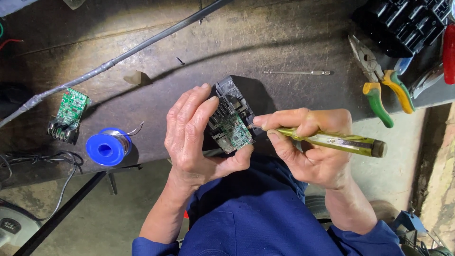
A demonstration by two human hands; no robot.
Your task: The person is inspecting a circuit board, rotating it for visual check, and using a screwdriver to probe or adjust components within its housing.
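No packages, labels, screens — none.

workshop | worn workbench [265,33] | pliers [384,85] | solder spool [108,147] | loose circuit board [71,106]

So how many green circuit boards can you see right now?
2. One green circuit board lies loose on the workbench, far left above the blue solder spool. The other sits in the black housing held by the left hand. More may be hidden.

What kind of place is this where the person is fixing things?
Probably a small electronics repair workshop. On the worn dark workbench lie a blue spool of solder wire, a loose green circuit board and green-and-yellow-handled pliers. The left hand holds a black battery casing; the right hand works a yellow-handled screwdriver.
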